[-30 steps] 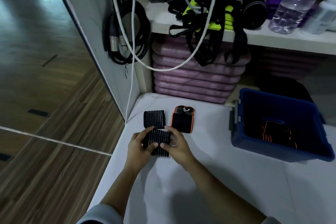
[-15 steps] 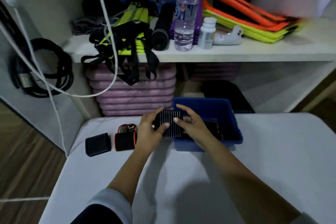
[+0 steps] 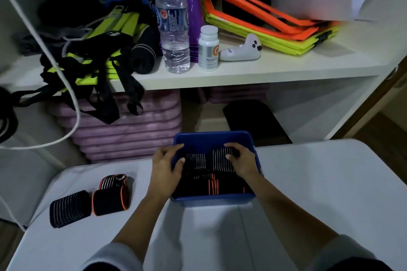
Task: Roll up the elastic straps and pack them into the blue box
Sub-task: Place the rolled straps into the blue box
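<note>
The blue box (image 3: pixel 211 201) stands on the white table, in the middle. Both my hands reach into it and hold a rolled black strap with thin white stripes (image 3: pixel 198 160) low inside the box. My left hand (image 3: pixel 164 168) grips the strap's left end, with its fingers over the box's left wall. My right hand (image 3: pixel 242 160) curls over the right end. Under the strap lie other dark straps with orange stripes (image 3: pixel 213 186). Two rolled straps rest on the table to the left: a black striped one (image 3: pixel 68 208) and an orange-edged one (image 3: pixel 111 197).
Behind the table a white shelf (image 3: pixel 242 73) carries a water bottle (image 3: pixel 174 20), a white pill bottle (image 3: pixel 208 47), yellow and black harness straps (image 3: pixel 94 59) and orange-yellow frames. Purple mats (image 3: pixel 123 127) are stacked below it. A white cable (image 3: pixel 73 103) hangs at left.
My hands have carried the black striped strap from the table's left side over to the blue box and lowered it inside. My view swung right to follow.
</note>
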Demonstrator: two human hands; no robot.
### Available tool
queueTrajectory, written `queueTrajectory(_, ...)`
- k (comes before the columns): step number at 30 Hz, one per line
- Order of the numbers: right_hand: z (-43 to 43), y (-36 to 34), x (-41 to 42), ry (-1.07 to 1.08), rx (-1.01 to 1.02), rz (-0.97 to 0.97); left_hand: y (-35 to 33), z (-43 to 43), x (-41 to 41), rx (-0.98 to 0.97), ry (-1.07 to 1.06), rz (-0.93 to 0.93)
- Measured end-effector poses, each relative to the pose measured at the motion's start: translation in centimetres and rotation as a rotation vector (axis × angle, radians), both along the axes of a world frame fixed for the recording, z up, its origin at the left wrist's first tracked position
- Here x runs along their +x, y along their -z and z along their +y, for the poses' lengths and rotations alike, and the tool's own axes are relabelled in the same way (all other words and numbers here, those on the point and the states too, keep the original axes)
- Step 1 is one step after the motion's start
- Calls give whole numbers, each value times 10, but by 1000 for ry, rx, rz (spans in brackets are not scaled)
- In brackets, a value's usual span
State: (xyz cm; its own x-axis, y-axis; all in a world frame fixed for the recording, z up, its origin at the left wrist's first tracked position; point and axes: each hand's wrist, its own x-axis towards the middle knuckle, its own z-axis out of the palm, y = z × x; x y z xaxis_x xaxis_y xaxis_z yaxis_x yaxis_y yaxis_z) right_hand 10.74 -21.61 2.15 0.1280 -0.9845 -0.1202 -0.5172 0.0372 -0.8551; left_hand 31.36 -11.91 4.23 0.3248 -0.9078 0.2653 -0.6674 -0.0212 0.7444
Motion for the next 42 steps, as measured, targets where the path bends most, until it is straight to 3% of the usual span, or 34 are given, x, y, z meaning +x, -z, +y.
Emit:
queueTrajectory(14, -25, 31, 11, 8, 66, 87, 21, -1, 12, 50, 8, -18)
queueTrajectory(34, -24, 39, 11, -211, 114, 373, 21, 9, 16, 54, -5, -12)
queueTrajectory(42, -8, 18, 5, -232, -10, 389, 17, 19, 17, 28, -17, -11)
